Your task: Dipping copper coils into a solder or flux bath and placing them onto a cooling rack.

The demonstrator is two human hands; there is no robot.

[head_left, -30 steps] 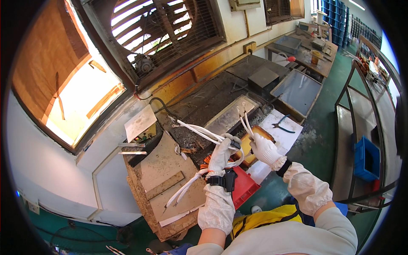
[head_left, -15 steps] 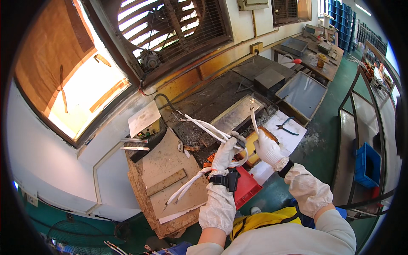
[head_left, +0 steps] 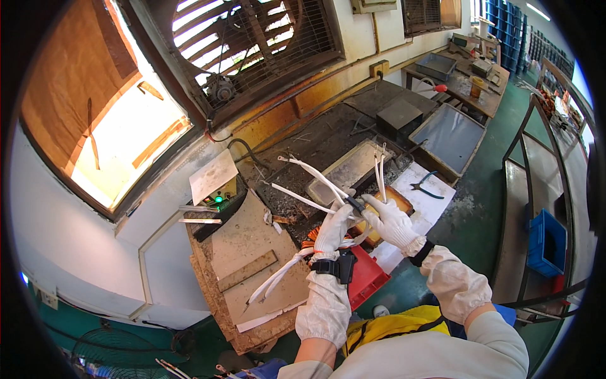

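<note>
White cables (head_left: 319,178) with bare or lugged metal ends fan out forward from my left hand (head_left: 333,232), which is closed around them. My right hand (head_left: 392,222) is close beside it, fingers pinched at the bundle. Two thinner white cable ends (head_left: 380,172) stand up just beyond the right fingers. Between the hands sits a short black piece (head_left: 356,203) on the cables; its kind is unclear. Other white cable ends (head_left: 275,275) trail behind the left wrist over the board. Beyond the hands lies an oblong greyish trough (head_left: 350,165), and under them a tray of amber material (head_left: 402,201).
Blue-handled cutters (head_left: 427,183) lie on white paper (head_left: 435,205) at the right. A red bin (head_left: 366,278) stands near my body. At the left is a control box with a green light (head_left: 219,199). A metal rack with a blue crate (head_left: 546,245) stands far right.
My right hand has shifted left toward the left hand. The cable ends ahead of the left hand have spread apart, and two ends now show by the right. The box light turned green.
</note>
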